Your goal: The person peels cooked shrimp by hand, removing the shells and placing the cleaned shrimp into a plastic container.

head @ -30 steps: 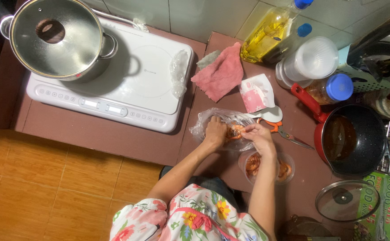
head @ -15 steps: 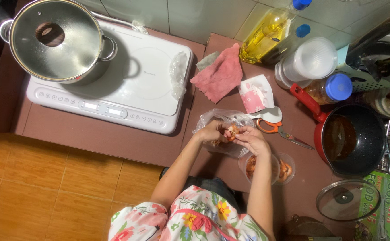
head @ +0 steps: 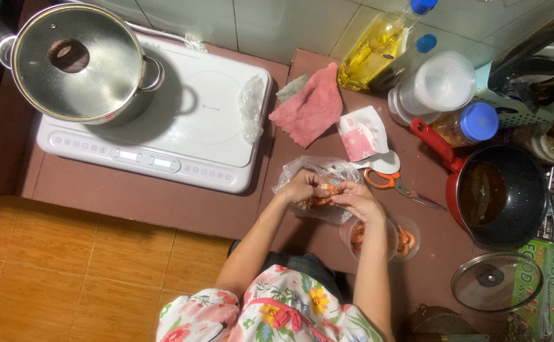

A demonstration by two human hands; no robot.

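while both hands pinch one shrimp (head: 323,194) over a plastic bag (head: 315,174), left hand (head: 302,187) and right hand (head: 358,199) closed on it, two clear bowls (head: 391,237) sit just right, one pair of scissors (head: 394,185) beyond.

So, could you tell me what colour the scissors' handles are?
Orange; the scissors show clearly in the head view.

Brown countertop (head: 163,202) carrying kitchen gear

A white induction cooktop (head: 188,133) is sitting at its left; a pink cloth (head: 308,111), orange-handled scissors (head: 394,185), a clear plastic bag (head: 318,171), a clear bowl of shrimp (head: 410,237), a red-handled black pan (head: 498,196), a glass lid (head: 495,282) and an oil bottle (head: 378,44) are lying or standing to the right.
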